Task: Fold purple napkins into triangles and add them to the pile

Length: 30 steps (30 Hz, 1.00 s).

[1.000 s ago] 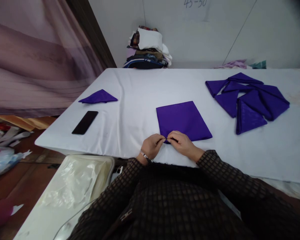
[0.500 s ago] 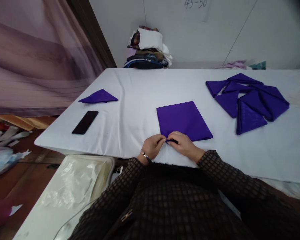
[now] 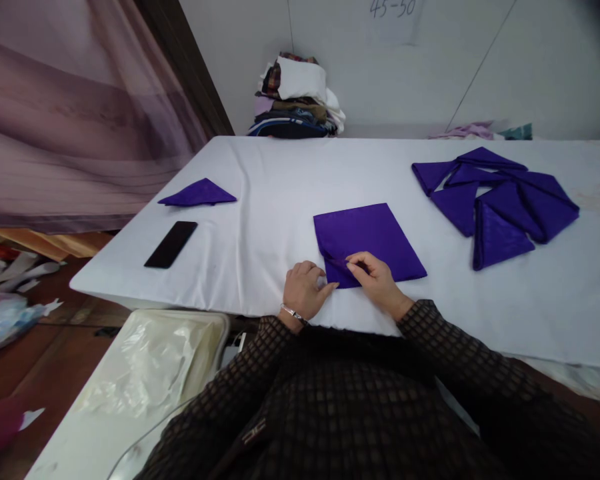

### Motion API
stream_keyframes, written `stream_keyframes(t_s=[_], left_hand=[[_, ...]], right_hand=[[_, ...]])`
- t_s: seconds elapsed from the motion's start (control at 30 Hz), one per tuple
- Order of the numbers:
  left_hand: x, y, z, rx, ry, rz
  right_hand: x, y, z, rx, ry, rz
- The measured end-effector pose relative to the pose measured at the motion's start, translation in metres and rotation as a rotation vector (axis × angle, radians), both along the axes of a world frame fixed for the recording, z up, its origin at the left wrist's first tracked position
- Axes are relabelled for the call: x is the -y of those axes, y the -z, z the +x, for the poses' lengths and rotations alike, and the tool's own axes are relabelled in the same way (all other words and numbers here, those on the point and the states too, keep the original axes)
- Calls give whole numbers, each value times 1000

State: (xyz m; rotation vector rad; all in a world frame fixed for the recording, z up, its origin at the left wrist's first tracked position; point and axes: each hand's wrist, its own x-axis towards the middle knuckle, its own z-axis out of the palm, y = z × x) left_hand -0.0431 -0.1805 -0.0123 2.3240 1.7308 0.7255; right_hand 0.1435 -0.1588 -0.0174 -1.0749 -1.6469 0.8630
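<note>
A purple cloth napkin (image 3: pixel 375 233), folded into a square, lies on the white-covered table in front of me. My right hand (image 3: pixel 377 281) pinches the near left corner of its top layer between thumb and fingers and holds it raised and turned back, so the layer beneath shows. My left hand (image 3: pixel 306 288), with a bracelet at the wrist, rests at the napkin's near left corner. Its fingers are spread, and the thumb tip touches the corner of the lower layer.
Several folded purple napkins (image 3: pixel 505 200) lie overlapping at the right. One more folded purple napkin (image 3: pixel 200 193) and a black phone (image 3: pixel 171 245) lie at the left. A clothes pile (image 3: pixel 300 100) stands by the wall. A plastic-covered white surface (image 3: pixel 145 373) is at lower left.
My right hand has lifted the top layer's corner and drawn it up and to the right. My left hand has let go of its pinch and spread its fingers.
</note>
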Motion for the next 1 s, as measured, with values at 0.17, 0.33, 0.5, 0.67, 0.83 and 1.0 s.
stream_keyframes(t_s=[0.17,0.33,0.5,0.67,0.83,1.0], left_hand=[[4,0,7,-52,-41,-36],[4,-2,13,-31,-60,-92],[3,-2,22,17,-60,-124],[4,0,25,171,-79,-119],[3,5,27,681,-100,-279],[1,4,31,1158,-76,-482]], right_hand=[[2,-3,0,22,22,41],[2,-2,2,15,46,85],[0,2,3,18,116,123],[0,2,5,37,174,134],[2,-2,7,44,217,233],[5,-4,4,148,9,289]])
